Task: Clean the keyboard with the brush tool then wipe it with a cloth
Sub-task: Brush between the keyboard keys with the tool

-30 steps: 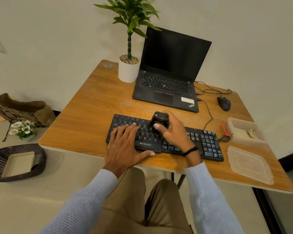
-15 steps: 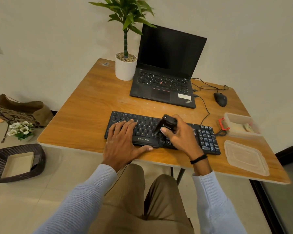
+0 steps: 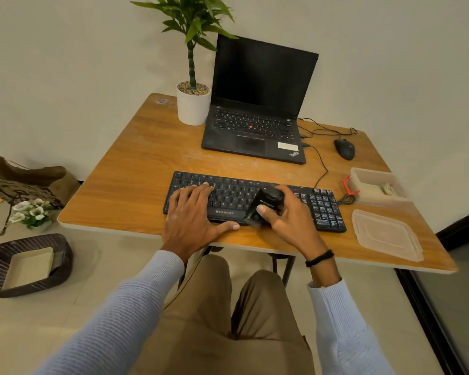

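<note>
Brush tool (image 3: 266, 205) gripped in right hand (image 3: 290, 220) (bristles tilted near-left), left hand (image 3: 192, 215) flat on keyboard (image 3: 236, 197)

A home desk corner: laptop (image 3: 257, 115), potted plant (image 3: 193, 104), wooden table (image 3: 136, 169), tiled floor (image 3: 98, 266).

The wooden surface (image 3: 136, 169) carries a black keyboard (image 3: 236, 196), an open laptop (image 3: 255, 131), a potted plant (image 3: 193, 104), a mouse (image 3: 344, 149), a plastic container (image 3: 377, 186) and its lid (image 3: 385, 234).
</note>
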